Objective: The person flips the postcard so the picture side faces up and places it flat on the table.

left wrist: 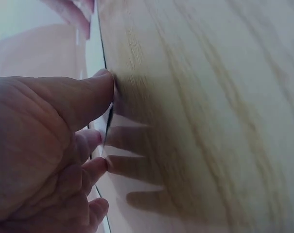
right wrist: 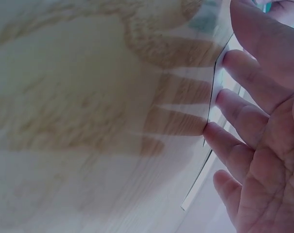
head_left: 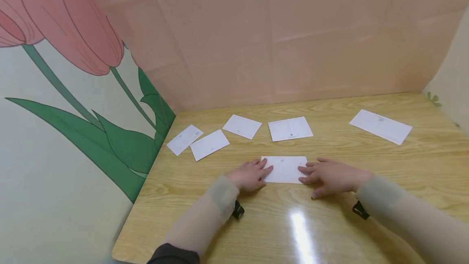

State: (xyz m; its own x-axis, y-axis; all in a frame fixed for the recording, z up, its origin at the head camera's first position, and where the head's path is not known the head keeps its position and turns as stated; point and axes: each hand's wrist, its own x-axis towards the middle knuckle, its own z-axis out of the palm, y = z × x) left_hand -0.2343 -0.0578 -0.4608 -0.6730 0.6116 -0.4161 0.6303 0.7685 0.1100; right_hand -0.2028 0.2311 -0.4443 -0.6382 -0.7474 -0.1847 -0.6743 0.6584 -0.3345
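Observation:
A white rectangular paper card (head_left: 285,169) with small faint print lies flat on the wooden table, between the two hands. My left hand (head_left: 250,175) rests at its left end, with fingertips on the card and the thumb at its near left corner. At the opposite end, my right hand (head_left: 329,177) spreads its fingers, and several fingertips touch the card's right edge. The right thumb sits lower, on the table beside the card. In the left wrist view the left thumb (left wrist: 95,94) shows close to the tabletop. The right fingers (right wrist: 239,107) appear extended along the card's edge in the right wrist view.
Farther back on the table (head_left: 227,215) lie more white cards: a slanted one (head_left: 185,139) at far left, another (head_left: 209,145) beside it, then one (head_left: 242,126), a larger one (head_left: 290,128), and a long one (head_left: 381,126) at right. A pink-covered wall (head_left: 293,40) stands behind.

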